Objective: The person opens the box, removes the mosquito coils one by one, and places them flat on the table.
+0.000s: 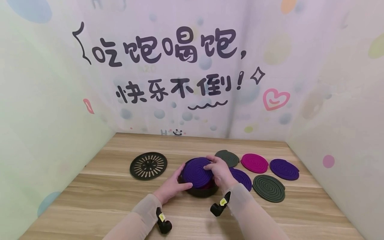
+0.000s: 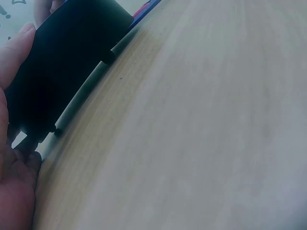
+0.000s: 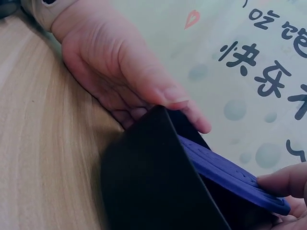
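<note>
In the head view a black round mosquito-coil holder [image 1: 201, 192] stands on the wooden table, tilting somewhat in the right wrist view. My left hand [image 1: 171, 188] grips its left side, thumb near the rim. Between the thumb and fingers of my right hand [image 1: 221, 170] is a purple mosquito coil [image 1: 196, 175], pinched at its upper right edge. It slants over the holder's opening; in the right wrist view, part of this purple coil [image 3: 220, 172] lies inside the black wall [image 3: 148, 167]. A bit of magenta [image 1: 209, 186] shows beneath it in the holder.
A black slotted lid [image 1: 148, 166] lies at the left of the table. To the right lie several spiral coils: dark green [image 1: 227, 158], magenta [image 1: 254, 163], purple [image 1: 284, 169], another green [image 1: 268, 188] and a purple one [image 1: 241, 179] partly behind my right hand. Printed walls enclose the table.
</note>
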A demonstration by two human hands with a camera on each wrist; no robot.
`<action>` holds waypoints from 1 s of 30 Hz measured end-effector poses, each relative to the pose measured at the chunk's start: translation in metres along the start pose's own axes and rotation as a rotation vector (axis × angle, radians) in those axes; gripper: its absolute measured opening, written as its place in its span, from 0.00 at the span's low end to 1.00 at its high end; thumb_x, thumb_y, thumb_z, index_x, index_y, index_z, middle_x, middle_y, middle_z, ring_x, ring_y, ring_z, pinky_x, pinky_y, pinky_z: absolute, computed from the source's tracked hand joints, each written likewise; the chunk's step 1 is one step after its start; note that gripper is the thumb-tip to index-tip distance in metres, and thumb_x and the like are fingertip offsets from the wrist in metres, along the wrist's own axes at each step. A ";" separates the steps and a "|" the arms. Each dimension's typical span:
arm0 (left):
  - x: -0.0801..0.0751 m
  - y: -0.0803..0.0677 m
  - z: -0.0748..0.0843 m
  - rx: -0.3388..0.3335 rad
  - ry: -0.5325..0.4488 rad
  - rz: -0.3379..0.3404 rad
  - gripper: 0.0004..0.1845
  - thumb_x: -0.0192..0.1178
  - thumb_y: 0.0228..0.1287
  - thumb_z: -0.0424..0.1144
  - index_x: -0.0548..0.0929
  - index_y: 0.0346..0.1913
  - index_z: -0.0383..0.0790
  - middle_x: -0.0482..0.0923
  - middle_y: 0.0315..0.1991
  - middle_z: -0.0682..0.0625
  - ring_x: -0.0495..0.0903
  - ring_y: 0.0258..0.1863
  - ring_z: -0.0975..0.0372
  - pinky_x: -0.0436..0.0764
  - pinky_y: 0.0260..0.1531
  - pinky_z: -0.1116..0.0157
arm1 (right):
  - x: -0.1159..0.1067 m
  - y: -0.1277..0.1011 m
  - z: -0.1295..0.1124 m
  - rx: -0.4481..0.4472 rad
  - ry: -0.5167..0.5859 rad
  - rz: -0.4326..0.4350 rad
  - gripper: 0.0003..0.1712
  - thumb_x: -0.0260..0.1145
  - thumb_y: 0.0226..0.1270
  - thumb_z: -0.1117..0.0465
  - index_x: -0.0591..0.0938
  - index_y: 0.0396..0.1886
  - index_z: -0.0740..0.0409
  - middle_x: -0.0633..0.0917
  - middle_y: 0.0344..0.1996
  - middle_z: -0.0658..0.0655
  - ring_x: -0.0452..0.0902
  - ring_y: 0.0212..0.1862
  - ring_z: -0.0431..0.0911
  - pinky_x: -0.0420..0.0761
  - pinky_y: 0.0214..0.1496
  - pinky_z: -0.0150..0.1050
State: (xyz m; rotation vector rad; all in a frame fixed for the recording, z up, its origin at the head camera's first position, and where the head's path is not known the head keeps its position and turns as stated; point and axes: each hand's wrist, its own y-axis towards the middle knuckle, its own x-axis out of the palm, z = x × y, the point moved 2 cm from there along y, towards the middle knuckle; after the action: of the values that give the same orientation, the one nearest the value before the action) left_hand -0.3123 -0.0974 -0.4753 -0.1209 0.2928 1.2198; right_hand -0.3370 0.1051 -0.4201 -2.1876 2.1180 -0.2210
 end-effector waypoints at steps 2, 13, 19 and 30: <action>0.000 0.000 0.000 -0.004 0.003 0.002 0.53 0.71 0.54 0.49 0.49 0.77 0.46 0.49 0.75 0.39 0.50 0.73 0.47 0.49 0.69 0.45 | -0.001 0.000 0.000 -0.008 0.018 0.009 0.34 0.60 0.56 0.78 0.70 0.65 0.65 0.73 0.61 0.67 0.73 0.54 0.54 0.78 0.44 0.38; -0.002 0.001 -0.001 0.004 -0.023 0.014 0.53 0.72 0.54 0.45 0.50 0.77 0.44 0.51 0.74 0.39 0.51 0.72 0.47 0.50 0.69 0.46 | -0.011 0.001 -0.006 0.002 0.158 -0.028 0.35 0.57 0.59 0.79 0.64 0.69 0.67 0.65 0.68 0.68 0.70 0.58 0.54 0.80 0.43 0.35; -0.003 0.002 -0.004 0.013 -0.024 0.015 0.54 0.73 0.53 0.46 0.50 0.77 0.44 0.51 0.74 0.39 0.50 0.72 0.47 0.49 0.69 0.47 | -0.024 0.002 -0.008 0.011 0.209 -0.056 0.36 0.56 0.63 0.77 0.62 0.72 0.65 0.66 0.67 0.67 0.75 0.51 0.46 0.79 0.41 0.32; -0.001 0.002 -0.004 0.014 -0.004 0.007 0.53 0.72 0.54 0.47 0.49 0.77 0.46 0.49 0.75 0.39 0.47 0.73 0.47 0.47 0.70 0.47 | -0.063 -0.003 -0.012 0.025 0.294 -0.058 0.37 0.55 0.64 0.76 0.59 0.73 0.63 0.81 0.42 0.51 0.82 0.35 0.39 0.81 0.37 0.32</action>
State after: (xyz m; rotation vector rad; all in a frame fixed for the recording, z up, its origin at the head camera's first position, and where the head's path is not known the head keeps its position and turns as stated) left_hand -0.3153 -0.0983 -0.4788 -0.1055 0.2982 1.2243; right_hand -0.3379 0.1684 -0.4100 -2.3275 2.1766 -0.6052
